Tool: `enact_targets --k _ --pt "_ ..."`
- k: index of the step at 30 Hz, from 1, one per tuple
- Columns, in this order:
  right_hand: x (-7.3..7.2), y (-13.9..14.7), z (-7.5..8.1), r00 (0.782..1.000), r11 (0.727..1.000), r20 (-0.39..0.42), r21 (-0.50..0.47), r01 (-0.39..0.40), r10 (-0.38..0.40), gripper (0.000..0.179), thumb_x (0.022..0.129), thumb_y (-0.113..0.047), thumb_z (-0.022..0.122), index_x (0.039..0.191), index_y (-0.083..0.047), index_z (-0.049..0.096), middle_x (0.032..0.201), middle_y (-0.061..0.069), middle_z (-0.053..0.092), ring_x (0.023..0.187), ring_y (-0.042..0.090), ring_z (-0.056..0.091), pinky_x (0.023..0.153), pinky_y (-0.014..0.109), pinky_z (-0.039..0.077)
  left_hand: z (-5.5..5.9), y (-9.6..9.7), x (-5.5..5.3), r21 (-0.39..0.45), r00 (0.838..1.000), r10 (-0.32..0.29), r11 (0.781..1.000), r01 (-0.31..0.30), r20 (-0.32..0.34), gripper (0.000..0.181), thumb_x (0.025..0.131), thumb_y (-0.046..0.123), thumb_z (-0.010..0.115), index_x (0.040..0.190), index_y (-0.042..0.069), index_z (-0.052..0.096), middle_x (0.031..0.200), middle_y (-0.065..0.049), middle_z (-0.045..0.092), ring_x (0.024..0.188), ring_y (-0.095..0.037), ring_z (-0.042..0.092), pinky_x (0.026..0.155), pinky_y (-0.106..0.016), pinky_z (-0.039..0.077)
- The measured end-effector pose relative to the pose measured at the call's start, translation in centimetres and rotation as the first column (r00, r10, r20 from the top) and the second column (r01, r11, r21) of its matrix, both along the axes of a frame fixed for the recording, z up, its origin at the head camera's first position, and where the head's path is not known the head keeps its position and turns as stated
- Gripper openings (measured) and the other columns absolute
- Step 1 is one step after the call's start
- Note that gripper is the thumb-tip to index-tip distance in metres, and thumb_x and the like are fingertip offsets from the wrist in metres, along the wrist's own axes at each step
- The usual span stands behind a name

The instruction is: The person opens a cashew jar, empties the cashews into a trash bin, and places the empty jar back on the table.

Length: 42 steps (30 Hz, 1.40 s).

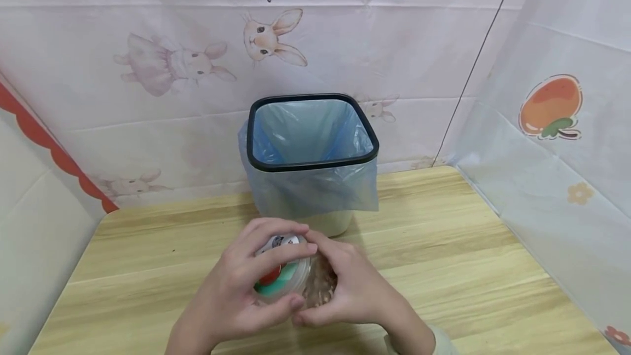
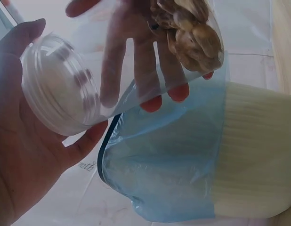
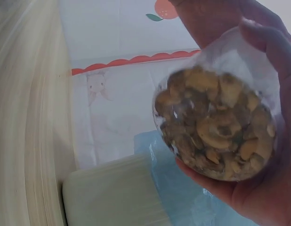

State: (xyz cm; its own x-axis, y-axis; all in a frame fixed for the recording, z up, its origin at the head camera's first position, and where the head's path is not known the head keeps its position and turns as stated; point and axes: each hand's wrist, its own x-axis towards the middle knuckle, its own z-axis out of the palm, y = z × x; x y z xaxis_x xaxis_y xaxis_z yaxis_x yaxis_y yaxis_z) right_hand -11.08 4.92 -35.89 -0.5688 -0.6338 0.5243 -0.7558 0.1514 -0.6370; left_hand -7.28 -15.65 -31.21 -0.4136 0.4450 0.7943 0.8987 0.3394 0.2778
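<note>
Both hands hold a clear plastic jar (image 2: 101,59) above the table, tilted on its side. My left hand (image 1: 241,278) curls around its lid end (image 2: 60,84), where a green, red and white label (image 1: 281,275) shows in the head view. Round the jar's body the right hand (image 1: 357,281) is wrapped, and its fingers show through the plastic in the left wrist view. Brown lumpy pieces (image 3: 216,122), whose kind I cannot tell, gather at the jar's bottom. The lid is on the jar as far as the views show.
A pale bin (image 1: 337,223) with a black rim (image 1: 313,167) stands just beyond the hands against the wall. Its blue bag (image 1: 315,196) hangs over the outside. The wood-patterned table (image 1: 424,245) is bounded by printed sheets (image 1: 419,59) at the back and sides.
</note>
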Motion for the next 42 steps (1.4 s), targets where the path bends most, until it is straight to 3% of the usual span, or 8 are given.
enact_targets --k 5,13,18,22,26,33,38,42 --pt "0.0 0.0 0.1 0.997 0.997 0.032 -0.017 -0.074 0.075 0.092 0.071 -0.041 0.088 0.147 -0.027 0.04 0.123 -0.012 0.062 0.1 0.004 0.064 0.083 0.022 0.056 0.2 0.1 -0.1 0.023 0.998 -0.044 0.999 0.044 -0.036 0.036 0.095 0.037 0.066 0.124 0.015 0.067 0.122 -0.011 0.063 0.111 -0.026 0.056 0.092 -0.031 0.05" --pt "0.2 -0.2 0.2 1.0 1.0 0.0 -0.005 -0.012 0.012 0.093 0.069 -0.04 0.089 0.148 -0.025 0.04 0.128 -0.011 0.06 0.103 0.003 0.063 0.087 0.022 0.055 0.2 0.3 0.0 0.028 1.0 0.011 1.0 -0.011 -0.005 0.034 0.094 0.036 0.066 0.121 0.014 0.068 0.12 -0.008 0.064 0.108 -0.024 0.056 0.089 -0.027 0.049" --pt "0.4 -0.5 0.0 0.99 0.996 -0.106 -0.003 0.09 -0.09 0.096 0.068 -0.043 0.088 0.148 -0.024 0.041 0.133 -0.009 0.06 0.104 0.004 0.064 0.087 0.021 0.054 0.0 0.3 -0.1 0.03 0.998 0.063 0.998 -0.064 0.018 0.034 0.094 0.036 0.067 0.12 0.015 0.068 0.12 -0.007 0.063 0.107 -0.023 0.056 0.088 -0.024 0.049" --pt "0.4 -0.8 -0.3 0.955 0.984 -0.241 -0.014 0.175 -0.173 0.095 0.069 -0.047 0.086 0.149 -0.019 0.041 0.132 -0.006 0.062 0.106 0.005 0.064 0.087 0.021 0.055 -0.2 0.2 -0.2 0.034 0.995 0.096 0.995 -0.097 0.027 0.034 0.094 0.037 0.066 0.121 0.017 0.069 0.121 -0.007 0.063 0.108 -0.022 0.056 0.086 -0.024 0.049" --pt "0.4 -1.0 -0.5 0.933 0.976 -0.292 -0.011 0.216 -0.21 0.096 0.069 -0.05 0.084 0.149 -0.017 0.041 0.13 -0.005 0.063 0.107 0.005 0.064 0.086 0.022 0.055 -0.4 0.1 -0.3 0.033 0.993 0.115 0.993 -0.116 0.042 0.035 0.093 0.037 0.068 0.122 0.018 0.069 0.122 -0.006 0.063 0.108 -0.023 0.056 0.084 -0.026 0.05" --pt "0.3 -0.5 -0.3 0.965 0.984 -0.197 0.015 0.178 -0.172 0.096 0.067 -0.048 0.087 0.148 -0.023 0.042 0.128 -0.01 0.062 0.1 0.001 0.063 0.082 0.02 0.055 -0.6 -0.2 -0.3 -0.006 0.992 0.104 0.995 -0.104 0.076 0.041 0.093 0.042 0.069 0.127 0.019 0.067 0.127 -0.005 0.061 0.112 -0.023 0.054 0.085 -0.03 0.051" --pt "0.2 -0.1 0.0 0.998 0.999 -0.048 0.008 0.049 -0.048 0.088 0.069 -0.043 0.087 0.144 -0.026 0.044 0.123 -0.013 0.062 0.098 0.002 0.063 0.083 0.021 0.055 -0.5 -0.3 -0.2 -0.037 0.996 0.037 0.999 -0.034 0.077 0.044 0.093 0.046 0.068 0.128 0.019 0.066 0.129 -0.005 0.061 0.116 -0.022 0.053 0.09 -0.033 0.051" --pt "0.1 0.1 0.3 0.998 0.999 0.051 -0.002 -0.041 0.041 0.086 0.071 -0.042 0.087 0.144 -0.029 0.043 0.121 -0.014 0.062 0.1 0.003 0.063 0.085 0.024 0.056 -0.3 -0.1 -0.2 -0.021 0.999 -0.004 1.0 0.005 0.054 0.043 0.093 0.044 0.067 0.128 0.017 0.066 0.126 -0.007 0.062 0.114 -0.023 0.054 0.089 -0.031 0.05"
